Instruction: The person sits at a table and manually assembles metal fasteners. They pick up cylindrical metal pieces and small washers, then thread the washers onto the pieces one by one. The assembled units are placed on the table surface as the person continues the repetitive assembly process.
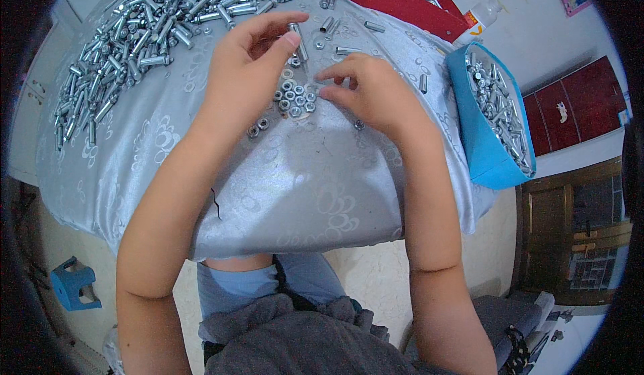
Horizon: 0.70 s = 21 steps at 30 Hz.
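Observation:
My left hand (251, 56) is closed, with a metal sleeve anchor bolt (299, 45) held nearly upright between thumb and forefinger. Just to its right, my right hand (376, 90) has thumb and forefinger curved toward each other in a pinch. Something small and pale seems to sit at those fingertips, too unclear to name. Below and between both hands lies a cluster of hex nuts (295, 98). A few flat washers (288, 74) lie beside the nuts. Two more nuts (257, 129) rest near my left wrist.
A large heap of anchor bolts (154, 29) covers the table's far left. Loose metal sleeves (347, 51) lie beyond my right hand. At right stand a blue bin (479, 140) of bolts, a red box (402, 3) with metal parts and a white bottle (484, 14). A patterned silvery cloth (295, 194) covers the table.

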### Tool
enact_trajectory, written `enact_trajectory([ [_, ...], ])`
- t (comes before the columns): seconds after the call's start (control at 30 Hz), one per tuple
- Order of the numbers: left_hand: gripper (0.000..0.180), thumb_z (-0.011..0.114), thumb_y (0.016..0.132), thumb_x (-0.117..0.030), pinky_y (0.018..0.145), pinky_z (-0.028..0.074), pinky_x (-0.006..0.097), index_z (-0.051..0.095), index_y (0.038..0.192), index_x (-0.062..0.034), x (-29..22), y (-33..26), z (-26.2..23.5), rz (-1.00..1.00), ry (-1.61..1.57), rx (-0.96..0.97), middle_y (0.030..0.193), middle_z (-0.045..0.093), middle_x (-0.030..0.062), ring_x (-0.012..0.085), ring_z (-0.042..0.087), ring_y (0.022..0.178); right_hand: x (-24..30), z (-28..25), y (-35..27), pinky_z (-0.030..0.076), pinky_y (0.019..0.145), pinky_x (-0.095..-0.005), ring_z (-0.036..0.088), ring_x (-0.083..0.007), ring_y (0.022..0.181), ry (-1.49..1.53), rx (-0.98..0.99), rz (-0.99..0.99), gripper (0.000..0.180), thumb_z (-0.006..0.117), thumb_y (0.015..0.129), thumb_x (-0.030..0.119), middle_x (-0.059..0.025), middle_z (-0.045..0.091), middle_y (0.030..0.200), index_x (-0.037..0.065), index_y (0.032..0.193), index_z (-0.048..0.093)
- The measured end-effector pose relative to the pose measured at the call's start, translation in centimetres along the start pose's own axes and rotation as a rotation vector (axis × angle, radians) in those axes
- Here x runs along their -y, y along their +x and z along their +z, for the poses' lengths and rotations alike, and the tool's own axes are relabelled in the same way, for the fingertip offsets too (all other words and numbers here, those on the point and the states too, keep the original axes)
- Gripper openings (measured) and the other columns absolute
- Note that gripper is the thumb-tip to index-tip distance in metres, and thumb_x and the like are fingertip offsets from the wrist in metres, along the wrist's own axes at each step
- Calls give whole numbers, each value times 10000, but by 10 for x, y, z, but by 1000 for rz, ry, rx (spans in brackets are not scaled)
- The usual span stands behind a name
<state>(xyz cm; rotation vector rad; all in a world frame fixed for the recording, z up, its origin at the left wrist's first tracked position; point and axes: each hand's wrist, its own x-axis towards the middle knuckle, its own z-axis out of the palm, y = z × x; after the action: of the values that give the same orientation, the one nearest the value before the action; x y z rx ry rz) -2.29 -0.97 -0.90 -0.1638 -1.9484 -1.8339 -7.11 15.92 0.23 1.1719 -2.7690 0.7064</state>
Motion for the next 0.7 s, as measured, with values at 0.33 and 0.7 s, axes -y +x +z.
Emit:
enact_trajectory([
  [0.33,285,546,814,-122,765,440,221,558,1084,-35,7,5,-8,-353,-369,-49,893,576,37,96,533,798,-1,9,0,467,683,-346,585,-292,708,61,-107,-61,158,637,686,138,-146,609,774,35,806,620],
  [0.7,293,535,830,-118,773,428,232,533,1111,-33,3,4,-11,-424,-417,-41,880,557,25,105,514,808,14,6,7,440,638,-196,539,-67,670,582,-211,43,158,664,729,128,-26,607,752,9,816,606],
])
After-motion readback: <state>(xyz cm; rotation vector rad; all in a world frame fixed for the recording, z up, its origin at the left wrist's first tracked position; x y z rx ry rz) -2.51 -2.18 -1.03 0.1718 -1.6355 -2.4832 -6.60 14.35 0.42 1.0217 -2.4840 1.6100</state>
